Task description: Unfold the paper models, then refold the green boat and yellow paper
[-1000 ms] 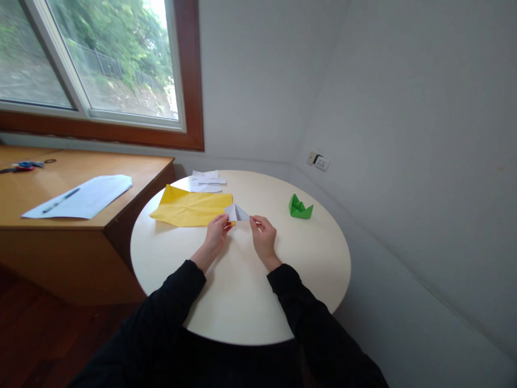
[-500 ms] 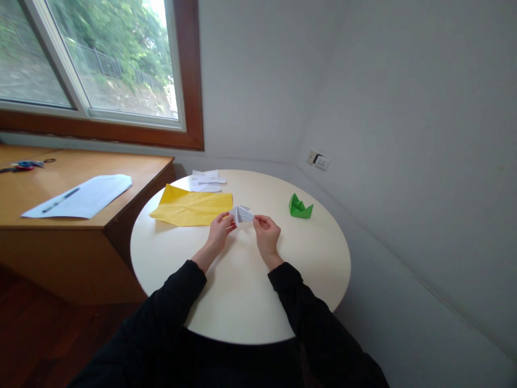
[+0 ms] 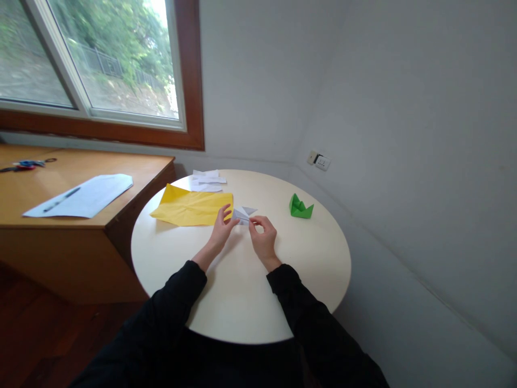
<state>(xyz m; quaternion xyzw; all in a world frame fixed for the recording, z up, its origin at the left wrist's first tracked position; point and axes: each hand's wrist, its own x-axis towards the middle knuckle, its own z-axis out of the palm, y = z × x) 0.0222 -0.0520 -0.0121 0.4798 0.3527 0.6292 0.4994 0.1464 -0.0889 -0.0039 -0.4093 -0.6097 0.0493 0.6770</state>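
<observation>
While both hands work above the round table (image 3: pixel 242 302), the left hand (image 3: pixel 223 226) and right hand (image 3: pixel 262 237) pinch a small folded white paper (image 3: pixel 243 214) between them, fingertips closed on it, just beside the yellow sheet (image 3: pixel 189 207)

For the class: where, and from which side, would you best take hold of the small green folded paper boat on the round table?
Pinch the green folded paper boat at its raised central peak, coming straight down from above. It stands alone on the round cream table, apart from both hands, with pointed flaps upward and its base flat, so a side approach would probably just push the light paper along.
</observation>
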